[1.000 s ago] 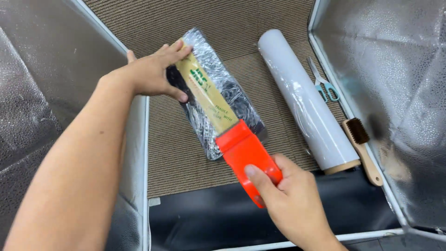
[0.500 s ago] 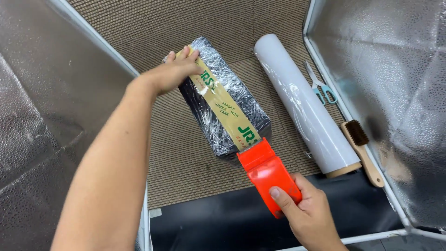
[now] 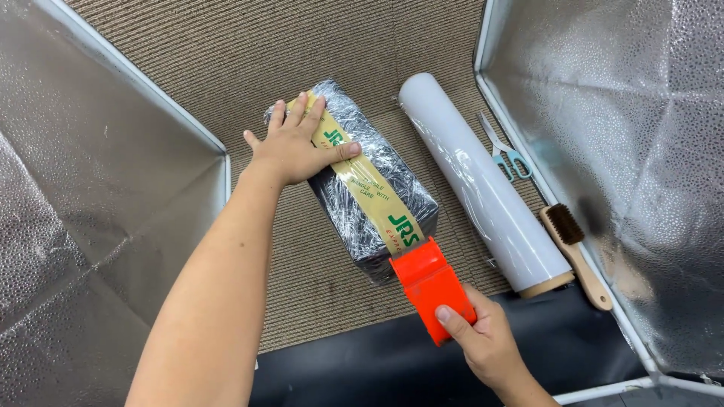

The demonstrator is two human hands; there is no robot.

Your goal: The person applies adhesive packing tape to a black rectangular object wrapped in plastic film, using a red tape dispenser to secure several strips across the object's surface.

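Ribbed brown carpet (image 3: 249, 53) covers the floor between two crinkled silver foil panels, one (image 3: 68, 226) on the left and one (image 3: 626, 151) on the right, and a black mat (image 3: 362, 362) lies across the near edge. On the carpet, about the middle of the view, sits a dark package (image 3: 354, 181) wrapped in shiny clear film, lying at a slant from far left to near right. A strip of tan printed tape (image 3: 362, 185) runs along its top from the far end to the near end. The left hand (image 3: 294, 143) lies flat on the far end of the package, fingers (image 3: 302, 109) spread and stretched out, the thumb pressing on the tape; it grips nothing. The right hand (image 3: 479, 335) is closed around the handle end of an orange tape dispenser (image 3: 430, 286), thumb on top, with the dispenser's front edge touching the near right corner of the package where the tape ends. Just to the right of the package lies a long white roll of plastic film (image 3: 483, 181), parallel to it. Farther right, near the foil panel, lie a pair of scissors (image 3: 507, 154) with pale blue handles, and nearer, a wooden-handled brush (image 3: 577, 252) with dark bristles.
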